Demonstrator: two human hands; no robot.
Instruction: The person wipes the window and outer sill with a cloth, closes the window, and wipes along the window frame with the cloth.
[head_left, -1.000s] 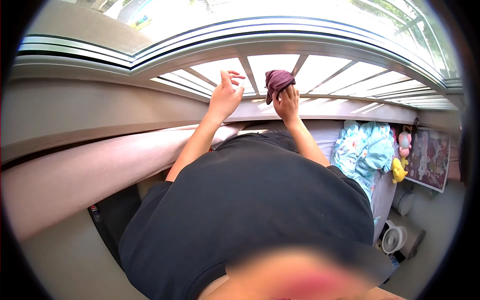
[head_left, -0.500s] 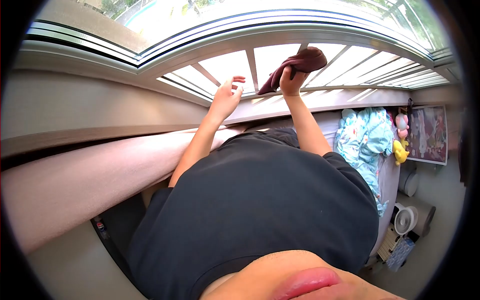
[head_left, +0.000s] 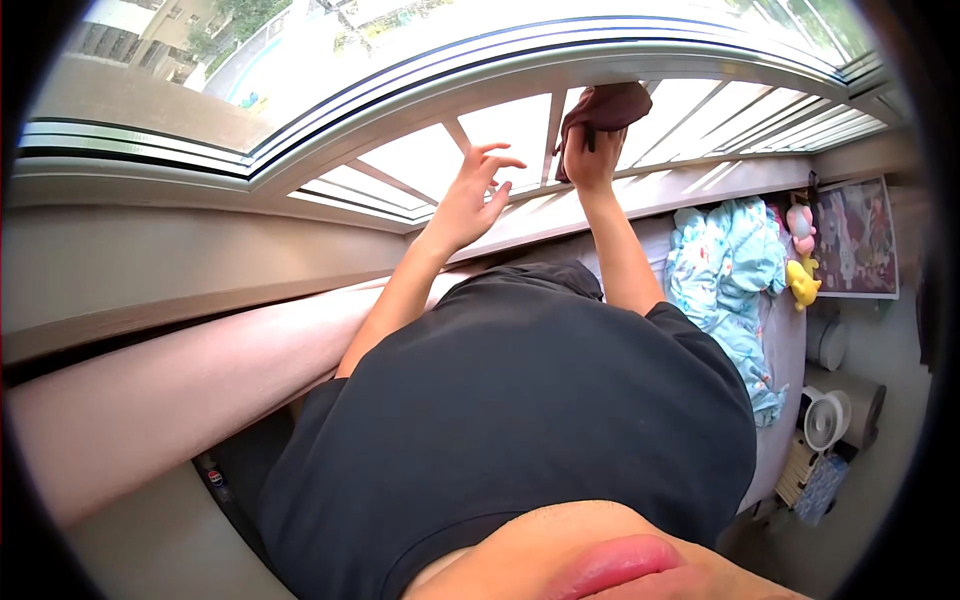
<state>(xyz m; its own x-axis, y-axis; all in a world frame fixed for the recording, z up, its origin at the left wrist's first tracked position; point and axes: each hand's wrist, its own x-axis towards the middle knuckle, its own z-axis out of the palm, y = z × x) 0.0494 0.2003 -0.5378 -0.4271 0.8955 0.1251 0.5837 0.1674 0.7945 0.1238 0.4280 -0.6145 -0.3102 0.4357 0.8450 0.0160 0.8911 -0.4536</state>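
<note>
A dark maroon cloth (head_left: 610, 106) is bunched in my right hand (head_left: 594, 160), which is raised to the window. The cloth's top meets the underside of the window frame (head_left: 420, 95), and one end hangs down to the left of the hand. My left hand (head_left: 470, 200) is held up in front of the barred lower panes (head_left: 505, 128), its fingers apart and slightly curled, with nothing in them. Part of my right fingers is hidden behind the cloth.
Below the window runs a sunlit sill (head_left: 690, 184). A bed with a light blue patterned quilt (head_left: 715, 265) lies to the right, beside a yellow plush toy (head_left: 802, 284), a pink plush toy (head_left: 800, 225) and a framed picture (head_left: 858, 240). A white fan (head_left: 826, 420) stands lower right. Pink padded fabric (head_left: 200, 395) stretches left.
My right hand has moved slightly right with the cloth, which is now more upright against the frame. My left hand has shifted right, its fingers spread wider. The view has tilted a little.
</note>
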